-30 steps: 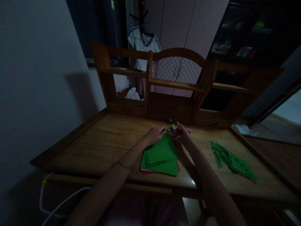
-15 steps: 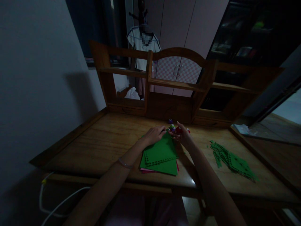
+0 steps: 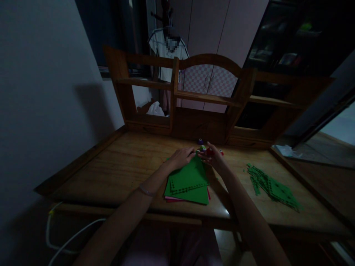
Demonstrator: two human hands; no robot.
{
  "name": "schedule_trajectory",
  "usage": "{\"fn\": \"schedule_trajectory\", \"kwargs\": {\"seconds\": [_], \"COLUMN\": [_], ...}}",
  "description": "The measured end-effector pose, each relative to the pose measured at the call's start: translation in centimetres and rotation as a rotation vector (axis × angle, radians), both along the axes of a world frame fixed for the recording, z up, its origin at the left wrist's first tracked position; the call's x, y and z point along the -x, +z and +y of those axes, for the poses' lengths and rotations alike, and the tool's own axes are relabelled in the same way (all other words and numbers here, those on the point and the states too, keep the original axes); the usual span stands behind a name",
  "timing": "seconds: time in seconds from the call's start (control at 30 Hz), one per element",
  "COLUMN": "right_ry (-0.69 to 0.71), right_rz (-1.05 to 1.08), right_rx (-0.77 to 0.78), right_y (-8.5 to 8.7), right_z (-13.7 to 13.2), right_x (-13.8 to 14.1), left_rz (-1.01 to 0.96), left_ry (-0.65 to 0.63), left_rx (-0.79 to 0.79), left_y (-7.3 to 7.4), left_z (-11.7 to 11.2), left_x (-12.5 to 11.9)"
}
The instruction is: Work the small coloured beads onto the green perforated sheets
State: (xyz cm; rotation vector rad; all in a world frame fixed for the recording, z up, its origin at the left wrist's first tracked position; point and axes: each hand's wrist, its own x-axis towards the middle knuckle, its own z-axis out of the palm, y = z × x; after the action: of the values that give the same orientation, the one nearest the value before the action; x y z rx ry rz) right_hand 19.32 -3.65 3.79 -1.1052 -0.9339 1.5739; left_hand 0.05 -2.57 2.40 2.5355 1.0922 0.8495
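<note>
A stack of green paper sheets [image 3: 190, 183] lies on the wooden desk [image 3: 124, 166], the top sheet edged with rows of punched holes and a pink sheet showing beneath. My left hand [image 3: 180, 158] rests with fingers curled on the far left corner of the top sheet. My right hand [image 3: 214, 158] is closed around a small red punch [image 3: 210, 151] at the sheet's far corner. Small green and purple punches [image 3: 203, 148] sit just beyond my fingers.
A pile of green paper strips [image 3: 273, 186] lies on the right of the desk. A wooden shelf unit [image 3: 205, 98] stands along the desk's back edge. A white cable [image 3: 63, 236] hangs at lower left. White clothing [image 3: 166, 48] hangs behind.
Both hands have stayed at the far edge of the green sheet. The view has shifted slightly; nothing else has visibly moved.
</note>
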Motion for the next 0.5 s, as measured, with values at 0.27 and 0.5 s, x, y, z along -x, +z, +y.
{"fn": "schedule_trajectory", "kwargs": {"seconds": [0.27,0.5], "right_ry": [-0.052,-0.036], "right_rz": [-0.063,-0.110], "right_rx": [-0.049,-0.106], "right_y": [0.20,0.04], "right_z": [0.14,-0.03], "right_x": [0.00,0.05], "left_rz": [0.004,0.007], "left_ry": [0.003,0.003], "left_rx": [-0.033,-0.019], "left_y": [-0.20,-0.12], "left_z": [0.12,0.12], "left_x": [0.01,0.05]}}
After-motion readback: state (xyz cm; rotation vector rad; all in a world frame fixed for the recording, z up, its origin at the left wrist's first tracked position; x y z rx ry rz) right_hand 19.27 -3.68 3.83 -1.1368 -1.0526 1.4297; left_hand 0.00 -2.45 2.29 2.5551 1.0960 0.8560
